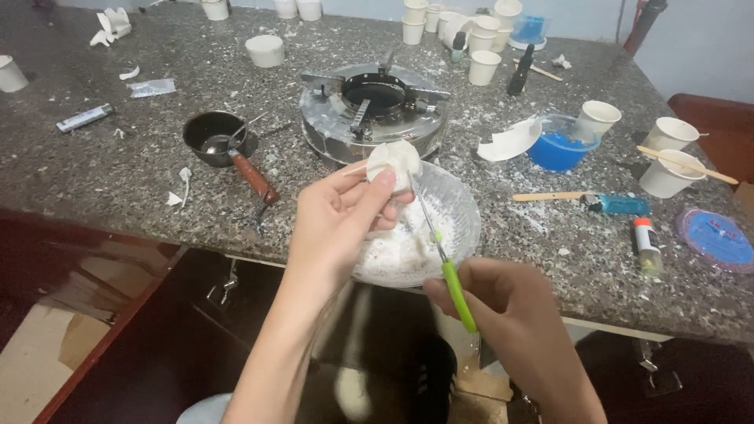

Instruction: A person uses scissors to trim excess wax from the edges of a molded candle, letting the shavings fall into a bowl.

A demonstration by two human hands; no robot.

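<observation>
White wax fills the small round cup-shaped piece (pixel 394 161) that I pinch in my left hand (pixel 339 224), thumb and fingers (pixel 383 182) closed around it, just above the far rim of the clear glass bowl (pixel 463 206). My right hand (pixel 510 310) is wrapped around the green handle of a thin metal pick (pixel 440 251), whose tip reaches up to the piece's underside. A heap of white crumbs already lies in the bowl, so I judge a good deal of scraping is done, though the piece in my hold looks mostly whole. Beyond the bowl sits a round metal gas burner (pixel 373 110), to its left a small dark saucepan with a wooden handle (pixel 216 137). Many white paper cups (pixel 483 67) and a blue-filled clear dish (pixel 559 145) stand on the speckled stone table (pixel 94 169), all flecked with white.
</observation>
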